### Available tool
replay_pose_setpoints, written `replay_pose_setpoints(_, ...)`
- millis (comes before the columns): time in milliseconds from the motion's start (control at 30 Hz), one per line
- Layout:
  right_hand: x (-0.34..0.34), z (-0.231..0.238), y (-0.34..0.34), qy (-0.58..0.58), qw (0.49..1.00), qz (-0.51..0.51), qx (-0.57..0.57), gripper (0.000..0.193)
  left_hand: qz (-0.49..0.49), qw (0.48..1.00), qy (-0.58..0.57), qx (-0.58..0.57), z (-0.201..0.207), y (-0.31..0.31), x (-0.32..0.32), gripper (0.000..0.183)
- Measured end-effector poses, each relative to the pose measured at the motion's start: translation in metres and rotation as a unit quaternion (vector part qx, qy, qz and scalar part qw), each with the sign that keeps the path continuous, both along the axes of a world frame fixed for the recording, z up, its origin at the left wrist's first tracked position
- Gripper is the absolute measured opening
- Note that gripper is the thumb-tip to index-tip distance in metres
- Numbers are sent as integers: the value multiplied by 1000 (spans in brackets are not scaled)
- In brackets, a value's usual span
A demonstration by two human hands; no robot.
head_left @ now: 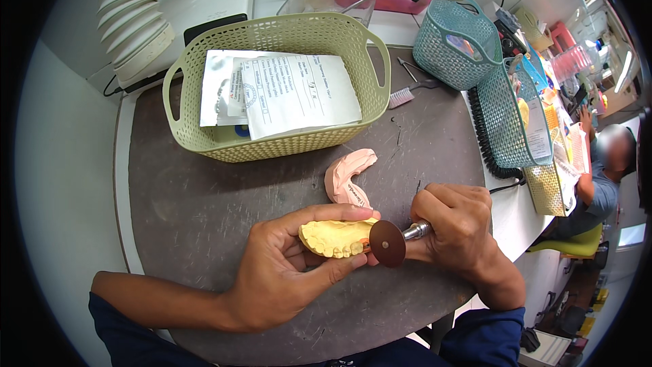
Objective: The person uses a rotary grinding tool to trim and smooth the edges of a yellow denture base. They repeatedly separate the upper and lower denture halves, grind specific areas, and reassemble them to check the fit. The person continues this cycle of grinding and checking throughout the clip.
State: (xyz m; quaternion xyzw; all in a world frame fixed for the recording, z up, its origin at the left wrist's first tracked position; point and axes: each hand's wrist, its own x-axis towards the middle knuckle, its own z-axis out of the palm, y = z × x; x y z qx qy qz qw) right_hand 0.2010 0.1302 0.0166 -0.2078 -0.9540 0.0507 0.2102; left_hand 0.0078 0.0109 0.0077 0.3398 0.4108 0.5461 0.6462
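Note:
My left hand [285, 265] is closed around a yellow plaster dental model [333, 236], its row of teeth facing me. In my right hand [455, 224] is a metal rotary handpiece [415, 230], gripped in a fist. A round brown disc [388, 244] is mounted at the handpiece's tip. The disc stands upright at the right end of the model and hides part of it; whether they touch I cannot tell. Just beyond my left fingers lies a pink curved plaster dental piece [348, 175] with handwriting on it.
An olive plastic basket [285, 146] with papers and a silver pouch stands at the back of the dark worktop [183, 197]. Blue-grey baskets [451, 47] line the right side, near a small brush [402, 98]. A ribbed hose [129, 13] hangs back left. Another person [604, 177] sits far right.

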Motion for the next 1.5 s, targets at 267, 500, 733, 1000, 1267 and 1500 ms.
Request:
replay_pose_setpoints(267, 0, 1, 0, -8, 1000, 3, -6, 62, -1, 1000, 4, 11, -1, 0, -1, 41)
replay_pose_setpoints(500, 0, 0, -1, -7, 1000, 8, -3, 61, 15, 1000, 3, 15, -2, -3, 1, 42)
replay_pose_setpoints(733, 0, 0, -1, -9, 1000, 6, 2, 60, 1, 999, 25, 21, -1, -1, 0, 42)
replay_pose_setpoints(1000, 0, 2, -1, -15, 1000, 8, -3, 59, 5, 1000, 17, 13, 0, -1, 1, 42)
replay_pose_setpoints(1267, 0, 0, -1, 1, 1000, -4, -2, 62, 7, 1000, 2, 1, 0, -1, 1, 42)
replay_pose_setpoints(1500, 1, 0, -1, -4, 1000, -1, -4, 62, 8, 1000, 5, 5, 0, -1, 0, 42)
